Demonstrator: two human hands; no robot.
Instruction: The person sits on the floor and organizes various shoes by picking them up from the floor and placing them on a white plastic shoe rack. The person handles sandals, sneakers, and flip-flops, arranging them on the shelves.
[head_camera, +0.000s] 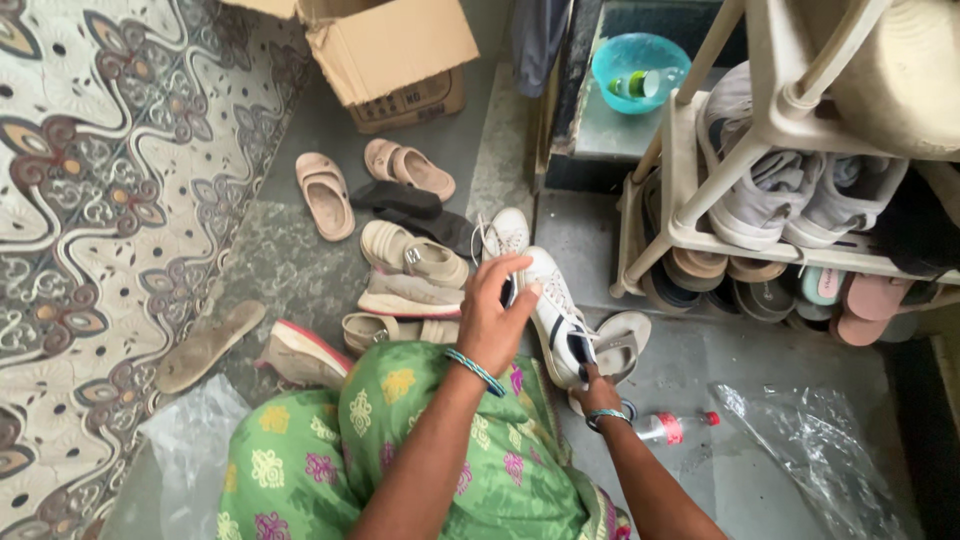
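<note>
My left hand (497, 318) grips the top of a white sneaker (553, 312), fingers curled over its collar, thumb side toward me. My right hand (598, 392) is closed on the sneaker's heel end from below, fingers mostly hidden. The sneaker is tilted, held just above my green floral lap (400, 440), over a grey sandal (622, 340) on the floor. A second white sneaker (505, 232) lies just behind. Beige sandals (412, 255) are piled left of it, pink clogs (325, 195) farther back. A plastic bottle (672, 427) lies near my right wrist. Shoe rack (690, 170) stands to the right, cardboard box (395, 50) at the back.
</note>
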